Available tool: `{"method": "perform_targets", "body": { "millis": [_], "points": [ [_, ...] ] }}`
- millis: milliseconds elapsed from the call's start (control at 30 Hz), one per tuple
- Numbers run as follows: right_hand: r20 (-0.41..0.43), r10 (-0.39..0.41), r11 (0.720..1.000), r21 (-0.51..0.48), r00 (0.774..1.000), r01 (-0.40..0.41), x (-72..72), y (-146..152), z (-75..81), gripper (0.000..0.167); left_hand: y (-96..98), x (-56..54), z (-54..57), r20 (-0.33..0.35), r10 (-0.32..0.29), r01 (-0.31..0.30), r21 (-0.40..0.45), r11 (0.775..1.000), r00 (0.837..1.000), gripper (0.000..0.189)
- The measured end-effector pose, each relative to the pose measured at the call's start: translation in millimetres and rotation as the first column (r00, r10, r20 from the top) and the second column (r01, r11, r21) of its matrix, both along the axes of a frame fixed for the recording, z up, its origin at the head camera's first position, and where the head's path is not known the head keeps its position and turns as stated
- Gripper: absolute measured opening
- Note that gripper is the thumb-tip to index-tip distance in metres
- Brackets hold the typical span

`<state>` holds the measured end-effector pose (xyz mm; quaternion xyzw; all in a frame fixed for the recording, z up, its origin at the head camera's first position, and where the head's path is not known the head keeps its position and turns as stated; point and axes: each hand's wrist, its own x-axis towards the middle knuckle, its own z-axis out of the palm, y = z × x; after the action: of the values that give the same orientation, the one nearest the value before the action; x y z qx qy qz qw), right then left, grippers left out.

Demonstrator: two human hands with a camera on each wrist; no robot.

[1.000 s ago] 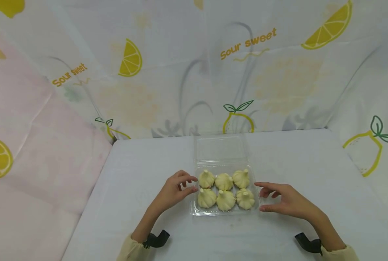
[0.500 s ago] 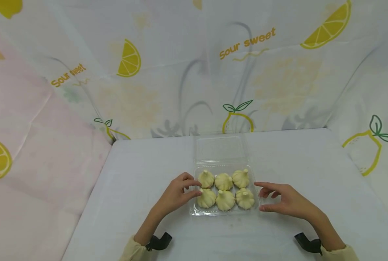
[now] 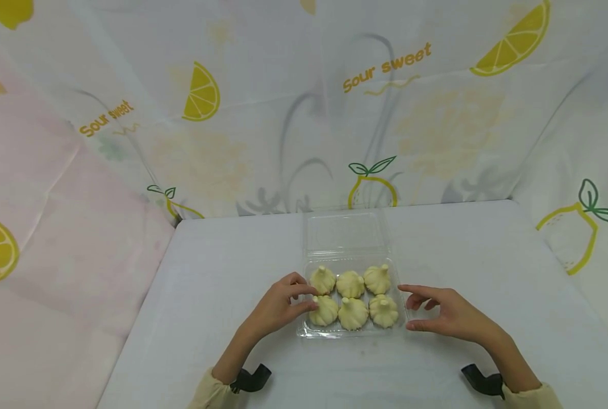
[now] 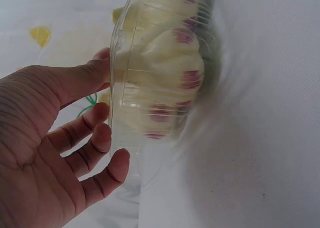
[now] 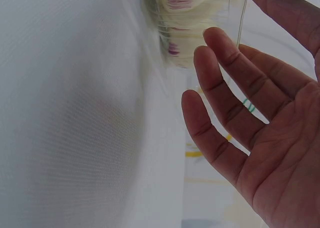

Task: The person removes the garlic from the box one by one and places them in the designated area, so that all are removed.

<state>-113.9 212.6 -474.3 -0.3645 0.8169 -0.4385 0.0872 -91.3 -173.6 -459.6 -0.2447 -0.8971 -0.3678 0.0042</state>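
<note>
Pale garlic bulbs (image 3: 352, 313), several in two rows, sit in a clear plastic clamshell box (image 3: 334, 334) with its lid (image 3: 346, 233) laid back behind it. My left hand (image 3: 277, 304) reaches over the box's left rim. Its thumb and index fingertips lie by the stem of the front-left bulb (image 3: 324, 311), with a gap between them; whether they touch it is hard to tell. In the left wrist view the other fingers are loosely bent outside the box wall. My right hand (image 3: 449, 315) stays at the right rim, fingers and thumb apart, holding nothing.
A white cloth-covered table (image 3: 222, 255) lies beneath the box. Behind it hangs a lemon-print curtain (image 3: 283, 113), with more cloth at both sides. Black curved mounts (image 3: 253, 378) are strapped at both wrists.
My left hand has moved right, from beside the box to over its left rim, its fingertips now at the front-left garlic bulb. The right hand and the box hold still.
</note>
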Motion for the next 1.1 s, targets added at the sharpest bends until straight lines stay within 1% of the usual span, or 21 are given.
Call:
{"method": "perform_targets", "body": {
  "millis": [167,400,600,767,1100],
  "points": [
    [0.005,0.011,1.0,-0.007,1.0,-0.011,-0.6,-0.5,0.6,0.068,-0.5,-1.2,-0.8,0.012,-0.008,0.008,0.016,1.0,1.0,0.021],
    [0.01,0.004,1.0,-0.005,1.0,-0.004,-1.3,0.5,-0.3,0.068,-1.7,-2.7,-1.6,0.03,-0.013,0.012,0.045,0.999,0.999,0.018],
    [0.009,0.005,1.0,0.005,1.0,-0.005,-0.9,0.1,1.1,0.068,-2.1,-2.8,-2.5,0.008,-0.015,0.015,0.064,0.998,1.0,0.016],
    [0.02,-0.009,1.0,0.017,1.0,0.009,-1.1,0.3,-0.3,0.067,-2.9,-3.4,-4.0,-0.012,-0.004,0.005,0.084,0.996,1.0,0.016],
    [0.012,-0.002,1.0,0.012,1.0,0.002,-1.0,0.4,-1.0,0.067,-3.5,-4.0,-4.0,-0.018,-0.002,0.005,0.147,0.989,1.0,0.013]
  ]
}}
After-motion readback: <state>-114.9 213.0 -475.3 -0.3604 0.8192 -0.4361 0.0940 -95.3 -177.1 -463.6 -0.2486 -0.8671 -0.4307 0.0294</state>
